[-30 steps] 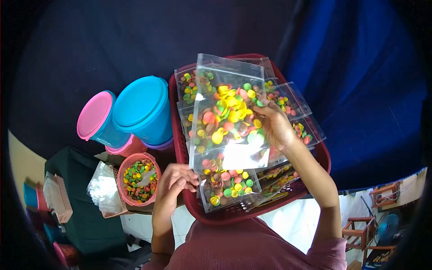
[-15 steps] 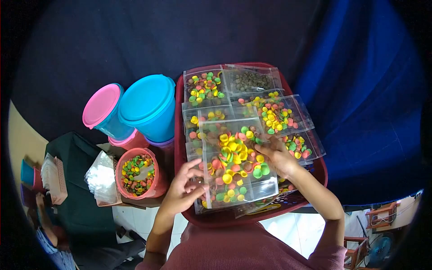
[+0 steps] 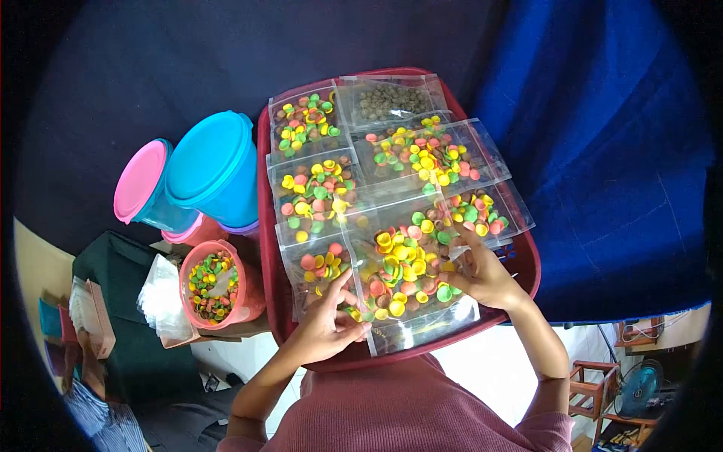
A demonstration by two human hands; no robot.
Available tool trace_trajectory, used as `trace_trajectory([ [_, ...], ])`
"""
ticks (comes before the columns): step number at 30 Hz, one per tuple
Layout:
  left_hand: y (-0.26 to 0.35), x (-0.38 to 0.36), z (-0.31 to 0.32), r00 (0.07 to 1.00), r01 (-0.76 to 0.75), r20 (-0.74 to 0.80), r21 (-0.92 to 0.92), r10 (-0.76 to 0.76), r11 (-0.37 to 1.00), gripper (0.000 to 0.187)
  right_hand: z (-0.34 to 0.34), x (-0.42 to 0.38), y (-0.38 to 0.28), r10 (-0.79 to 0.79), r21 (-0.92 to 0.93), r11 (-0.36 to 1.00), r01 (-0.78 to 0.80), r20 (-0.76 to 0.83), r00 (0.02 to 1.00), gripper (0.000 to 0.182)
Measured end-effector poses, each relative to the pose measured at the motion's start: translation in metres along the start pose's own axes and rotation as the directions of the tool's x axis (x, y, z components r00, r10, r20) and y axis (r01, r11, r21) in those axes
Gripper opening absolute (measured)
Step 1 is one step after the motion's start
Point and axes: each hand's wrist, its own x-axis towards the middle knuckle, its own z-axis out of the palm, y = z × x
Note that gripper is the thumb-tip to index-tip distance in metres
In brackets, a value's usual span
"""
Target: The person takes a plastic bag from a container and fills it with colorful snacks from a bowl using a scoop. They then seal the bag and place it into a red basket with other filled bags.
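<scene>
Head-height view down over hands

Both hands (image 3: 329, 322) (image 3: 482, 276) forward, fingers spread and slightly curled, elbows bent.

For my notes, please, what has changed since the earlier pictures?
The clear plastic bag of colourful round pieces came down, toward the person, onto other clear bags in the red plastic basket. The left hand now touches the bag's left side; the right hand remains at its right. The round blue plastic tub stayed beside the basket.
</scene>
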Motion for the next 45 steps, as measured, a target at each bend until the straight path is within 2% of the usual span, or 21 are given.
trace_trajectory([
  [3, -0.008, 0.003, 0.002, 0.999, -0.026, -0.018, 0.110, 0.028, 0.994, 0.079, 0.002, 0.001, 0.011, -0.084, 0.079, 0.993, 0.087, -0.048, 0.995, 0.069],
  [4, -0.009, 0.002, 0.003, 0.996, -0.079, -0.034, -0.026, 0.078, 0.997, 0.080, 0.002, 0.001, 0.006, -0.083, 0.082, 0.993, 0.086, -0.049, 0.995, 0.069],
  [5, -0.009, 0.002, 0.004, 0.991, -0.129, -0.054, -0.162, 0.122, 0.978, 0.080, 0.005, 0.000, -0.005, -0.090, 0.232, 0.967, 0.102, -0.062, 0.994, 0.068],
  [6, -0.003, 0.003, 0.005, 0.994, -0.099, -0.080, -0.372, 0.074, 0.923, 0.079, 0.007, -0.001, -0.014, -0.093, 0.377, 0.919, 0.115, -0.079, 0.993, 0.067],
  [7, 0.007, 0.004, 0.006, 0.995, -0.071, -0.095, -0.565, 0.020, 0.822, 0.079, 0.009, 0.000, -0.020, -0.085, 0.381, 0.918, 0.110, -0.083, 0.993, 0.067],
  [9, 0.024, 0.002, 0.007, 0.986, -0.081, -0.167, -0.556, -0.016, 0.827, 0.072, 0.009, 0.003, -0.032, -0.157, 0.481, 0.863, 0.152, -0.030, 0.987, 0.057],
  [10, 0.020, 0.004, 0.002, 0.984, -0.095, -0.176, -0.549, -0.004, 0.830, 0.066, 0.000, 0.004, -0.037, -0.038, 0.544, 0.839, -0.014, 0.085, 0.996, 0.050],
  [11, 0.027, 0.002, 0.001, 0.974, -0.139, -0.226, -0.529, 0.019, 0.837, 0.066, -0.011, 0.006, -0.036, -0.065, 0.707, 0.699, -0.104, 0.208, 0.976, 0.040],
  [13, 0.030, -0.006, -0.003, 0.936, -0.254, -0.348, -0.562, 0.054, 0.787, 0.069, -0.030, 0.003, -0.033, -0.153, 0.432, 0.901, 0.042, 0.226, 0.962, 0.033],
  [14, 0.025, -0.009, -0.010, 0.903, -0.367, -0.410, -0.582, 0.128, 0.726, 0.072, -0.038, 0.001, -0.029, -0.219, 0.009, 0.974, 0.226, 0.285, 0.933, 0.027],
  [15, 0.022, -0.017, -0.017, 0.867, -0.428, -0.475, -0.560, 0.149, 0.709, 0.073, -0.040, -0.004, -0.031, -0.153, -0.102, 0.973, 0.206, 0.381, 0.912, 0.027],
  [17, 0.018, -0.032, -0.031, 0.828, -0.496, -0.542, -0.583, 0.148, 0.644, 0.072, -0.029, -0.010, -0.017, -0.206, -0.288, 0.874, 0.392, 0.512, 0.834, 0.031],
  [19, 0.009, -0.044, -0.036, 0.779, -0.549, -0.618, -0.592, 0.105, 0.590, 0.071, -0.010, -0.019, -0.007, -0.122, -0.485, 0.794, 0.366, 0.464, 0.878, 0.033],
  [20, 0.005, -0.048, -0.037, 0.729, -0.601, -0.681, -0.589, 0.068, 0.541, 0.070, -0.004, -0.019, -0.003, -0.102, -0.504, 0.780, 0.371, 0.482, 0.870, 0.032],
  [22, -0.002, -0.054, -0.040, 0.727, -0.598, -0.683, -0.573, 0.077, 0.561, 0.070, 0.003, -0.016, 0.009, -0.078, -0.517, 0.770, 0.375, 0.506, 0.859, 0.031],
  [25, -0.001, -0.054, -0.035, 0.694, -0.620, -0.715, -0.533, 0.085, 0.575, 0.068, 0.009, -0.012, 0.018, -0.038, -0.634, 0.654, 0.414, 0.518, 0.854, 0.025],
  [27, -0.001, -0.054, -0.033, 0.693, -0.604, -0.718, -0.526, 0.069, 0.599, 0.067, 0.013, -0.012, 0.019, -0.129, -0.648, 0.610, 0.455, 0.486, 0.865, 0.026],
  [37, -0.008, -0.059, -0.035, 0.695, -0.595, -0.717, -0.532, 0.053, 0.603, 0.066, 0.022, -0.005, 0.028, -0.070, -0.661, 0.593, 0.460, 0.527, 0.847, 0.023],
  [39, -0.011, -0.062, -0.038, 0.752, -0.566, -0.644, -0.520, 0.141, 0.640, 0.060, 0.024, -0.004, 0.032, -0.062, -0.670, 0.545, 0.504, 0.567, 0.821, 0.028],
  [43, -0.013, -0.061, -0.036, 0.743, -0.566, -0.656, -0.507, 0.136, 0.650, 0.061, 0.029, -0.004, 0.037, -0.034, -0.685, 0.485, 0.543, 0.606, 0.795, 0.033],
  [45, -0.015, -0.058, -0.034, 0.689, -0.591, -0.718, -0.477, 0.099, 0.650, 0.062, 0.033, -0.005, 0.039, -0.102, -0.665, 0.500, 0.555, 0.591, 0.800, 0.031],
])
